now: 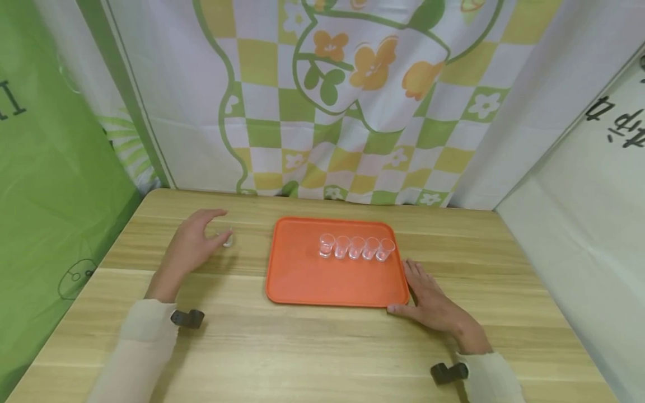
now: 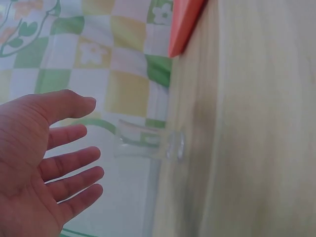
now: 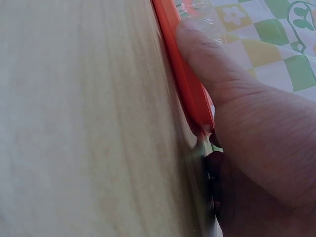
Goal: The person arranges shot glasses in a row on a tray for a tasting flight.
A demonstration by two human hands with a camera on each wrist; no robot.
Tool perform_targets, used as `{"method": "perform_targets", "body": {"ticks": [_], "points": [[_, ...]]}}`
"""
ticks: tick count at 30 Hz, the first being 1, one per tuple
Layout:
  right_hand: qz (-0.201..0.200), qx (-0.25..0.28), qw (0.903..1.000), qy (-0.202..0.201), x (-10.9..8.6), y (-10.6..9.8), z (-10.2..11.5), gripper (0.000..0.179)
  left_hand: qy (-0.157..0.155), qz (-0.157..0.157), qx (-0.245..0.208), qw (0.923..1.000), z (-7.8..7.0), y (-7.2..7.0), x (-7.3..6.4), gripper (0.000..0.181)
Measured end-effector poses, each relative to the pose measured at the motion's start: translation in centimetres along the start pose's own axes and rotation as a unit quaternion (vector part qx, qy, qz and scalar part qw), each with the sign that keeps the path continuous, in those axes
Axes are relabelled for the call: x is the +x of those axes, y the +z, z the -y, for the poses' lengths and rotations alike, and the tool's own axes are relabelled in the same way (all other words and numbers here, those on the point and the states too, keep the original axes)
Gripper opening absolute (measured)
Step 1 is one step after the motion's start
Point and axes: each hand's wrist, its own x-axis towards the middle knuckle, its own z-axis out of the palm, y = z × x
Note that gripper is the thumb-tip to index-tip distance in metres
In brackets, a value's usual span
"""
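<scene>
A small clear shot glass (image 1: 228, 242) stands upright on the table beside my left hand (image 1: 194, 243). That hand's thumb and fingers are spread apart, and the left wrist view shows a gap between them and the glass (image 2: 140, 142). On the orange tray (image 1: 312, 285) several similar clear glasses (image 1: 356, 248) stand in a row toward its right side. My right hand (image 1: 433, 305) rests at the tray's near right corner, with its fingers extended along the right side. In the right wrist view the thumb lies against the tray's edge (image 3: 190, 94); the other fingers are mostly hidden.
The wooden table (image 1: 282, 358) extends around the tray on all sides. A patterned curtain (image 1: 347, 151) hangs behind its far edge. Green cloth (image 1: 45, 157) stands on the left and a white sheet (image 1: 579, 196) on the right.
</scene>
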Motion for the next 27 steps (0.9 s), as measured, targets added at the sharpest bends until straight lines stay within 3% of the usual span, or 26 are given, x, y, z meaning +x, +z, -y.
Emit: {"method": "perform_targets", "body": {"ticks": [14, 21, 27], "points": [[0.0, 0.008, 1.0, 0.002, 0.0, 0.0, -0.1, 0.111, -0.035, 0.043, -0.019, 0.9983, 1.5, 0.7, 0.0, 0.06], [0.002, 0.006, 1.0, 0.002, 0.0, 0.0, 0.0, 0.11, -0.058, 0.062, -0.019, 0.9962, 1.6, 1.0, 0.1, 0.057], [0.002, 0.007, 1.0, 0.002, 0.0, 0.1, -0.1, 0.111, -0.06, 0.063, -0.017, 0.9961, 1.5, 1.0, 0.1, 0.054]]}}
